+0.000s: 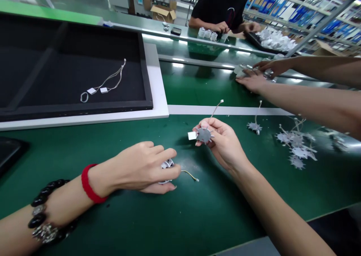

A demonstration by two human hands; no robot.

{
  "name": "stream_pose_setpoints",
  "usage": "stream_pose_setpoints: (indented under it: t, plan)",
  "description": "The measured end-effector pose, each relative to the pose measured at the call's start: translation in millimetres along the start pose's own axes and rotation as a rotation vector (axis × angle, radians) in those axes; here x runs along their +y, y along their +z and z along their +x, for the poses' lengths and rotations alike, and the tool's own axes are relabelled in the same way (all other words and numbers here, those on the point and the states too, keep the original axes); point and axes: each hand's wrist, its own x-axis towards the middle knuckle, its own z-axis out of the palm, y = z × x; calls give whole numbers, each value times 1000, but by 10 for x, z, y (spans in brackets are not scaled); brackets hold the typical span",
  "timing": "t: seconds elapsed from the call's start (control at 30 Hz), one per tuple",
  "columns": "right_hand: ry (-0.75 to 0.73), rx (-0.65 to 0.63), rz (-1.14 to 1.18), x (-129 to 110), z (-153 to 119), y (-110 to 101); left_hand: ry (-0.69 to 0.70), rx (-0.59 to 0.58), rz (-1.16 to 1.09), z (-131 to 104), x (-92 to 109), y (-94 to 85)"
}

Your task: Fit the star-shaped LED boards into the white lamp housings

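Observation:
My left hand point(149, 165) is wrapped round a small white round housing point(167, 165), most of it hidden by the fingers. A thin cable point(190, 175) with a white plug sticks out to its right, just over the green table. Pinched in my right hand point(220, 139) is a grey spiked metal disc point(204, 135), held upright off the table. A white square pad point(192, 135) sits at the disc's left edge, and a wire with a small plug point(217, 107) rises behind it. The two hands are apart.
One similar disc point(254, 127) lies to the right, beside a pile of several more point(297, 143). A black mat point(70, 67) with wired white pads point(97, 90) is at the left. A co-worker's hands point(255, 79) reach in from the right; another person point(220, 7) works opposite.

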Motion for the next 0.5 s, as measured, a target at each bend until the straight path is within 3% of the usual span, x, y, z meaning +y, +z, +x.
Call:
stream_pose_setpoints:
  t: [0.1,0.2,0.3,0.37,0.5]
  plan:
    - [-10,-5,29,6,-29,46,-35,100,-74,31,-20,-21]
    - [-114,10,-13,11,-95,112,-305,210,-296,88,13,-104]
    - [-368,72,-193,37,-207,203,-747,205,-624,169,125,-216]
    - [-575,101,-337,72,-285,252,-927,203,-836,231,215,-267]
    - [-946,31,-525,145,-371,269,-952,125,-986,335,325,-254]
